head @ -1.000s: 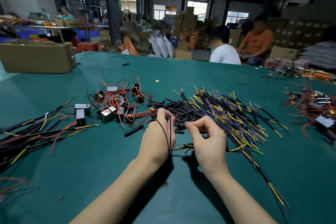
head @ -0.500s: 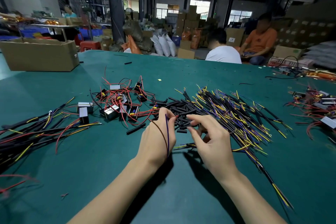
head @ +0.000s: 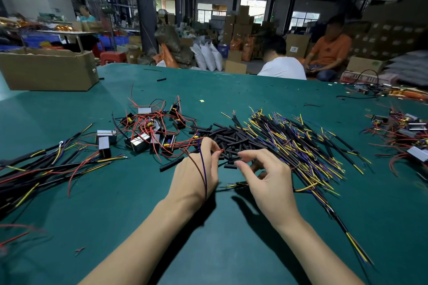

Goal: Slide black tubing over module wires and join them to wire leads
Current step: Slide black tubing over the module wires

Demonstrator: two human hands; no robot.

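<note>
**Hands at the tubing pile, wires held in the left**

On the green table, a spread of finished leads in black sleeving with red and yellow ends lies along the left edge. A cardboard box stands at the far left corner. Right of the leads, a cluster of modules with thin red wires sits in the middle of the table, two silver-cased ones a little apart on its left side.

The left hand rests near the table's middle, thumb and forefinger pinching a red wire tip; a brown wire and a blue wire loop over the back of the hand toward the wrist. Just beyond its fingertips lies the pile of short black tubing.

The right hand hovers beside the left, fingers loosely curved and apart, gripping nothing that I can see, fingertips close over a loose piece of tubing at the near side of the pile.

Right of the tubing, a thick heap of wire leads with yellow and purple strands fans toward the near right edge. More modules with red wires lie at the right edge
</note>
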